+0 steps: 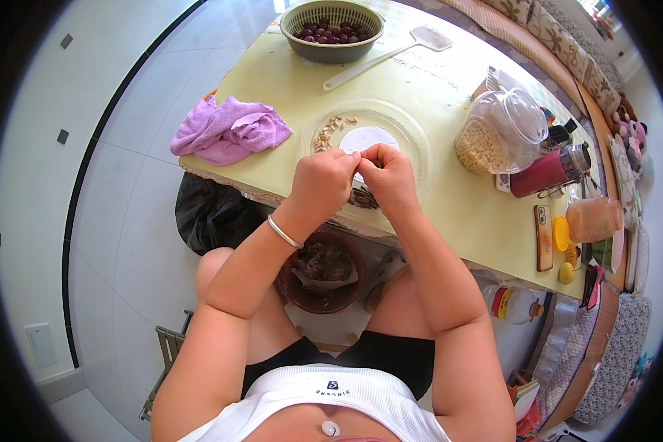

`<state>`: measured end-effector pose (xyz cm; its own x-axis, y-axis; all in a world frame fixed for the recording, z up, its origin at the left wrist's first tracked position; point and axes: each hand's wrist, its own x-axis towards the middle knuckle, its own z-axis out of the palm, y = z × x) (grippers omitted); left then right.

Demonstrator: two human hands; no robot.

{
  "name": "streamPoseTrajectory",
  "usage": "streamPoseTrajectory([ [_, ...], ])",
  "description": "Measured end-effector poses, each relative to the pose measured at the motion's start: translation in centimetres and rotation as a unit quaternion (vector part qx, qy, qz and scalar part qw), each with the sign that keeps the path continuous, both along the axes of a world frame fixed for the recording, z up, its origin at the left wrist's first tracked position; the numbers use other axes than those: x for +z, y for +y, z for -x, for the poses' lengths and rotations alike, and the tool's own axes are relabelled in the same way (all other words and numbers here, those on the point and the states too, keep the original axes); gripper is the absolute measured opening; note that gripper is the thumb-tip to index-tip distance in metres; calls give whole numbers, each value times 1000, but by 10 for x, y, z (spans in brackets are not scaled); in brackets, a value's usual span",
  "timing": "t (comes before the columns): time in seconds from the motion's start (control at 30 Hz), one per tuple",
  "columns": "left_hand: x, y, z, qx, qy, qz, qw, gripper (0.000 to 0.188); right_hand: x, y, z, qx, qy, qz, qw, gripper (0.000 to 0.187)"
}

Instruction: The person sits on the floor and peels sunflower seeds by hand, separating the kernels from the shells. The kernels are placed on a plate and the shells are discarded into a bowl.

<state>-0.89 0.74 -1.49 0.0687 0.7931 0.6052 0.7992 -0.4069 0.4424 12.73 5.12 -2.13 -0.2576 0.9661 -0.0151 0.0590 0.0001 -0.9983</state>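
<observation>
My left hand (324, 177) and my right hand (388, 177) meet fingertip to fingertip, both closed in a pinch. Whatever sits between the fingers is too small to make out. Beneath them on the table lies a round clear plastic lid (415, 140) with a white disc (372, 138) at its middle. Small pale kernels (324, 138) curve along its left side. Dark striped seeds (362, 197) lie at its near edge, partly covered by my hands. A silver bangle circles my left wrist.
On the pale yellow table (272, 74) are a basket of grapes (331, 33), a white spatula (387, 57), a purple cloth (228, 131), a clear tub of pale kernels (486, 144), a dark red bottle (549, 172) and a phone (543, 237). Below stands a brown bin (353, 258).
</observation>
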Motion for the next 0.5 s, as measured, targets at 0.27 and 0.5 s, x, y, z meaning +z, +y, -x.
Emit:
streamPoseTrajectory([
  [0.27,7,2,-2,-30,-128,-34,991,11,3,3,0,17,100,62,993,9],
  [0.5,9,4,5,-106,-526,221,814,12,7,6,-8,59,222,181,956,9],
])
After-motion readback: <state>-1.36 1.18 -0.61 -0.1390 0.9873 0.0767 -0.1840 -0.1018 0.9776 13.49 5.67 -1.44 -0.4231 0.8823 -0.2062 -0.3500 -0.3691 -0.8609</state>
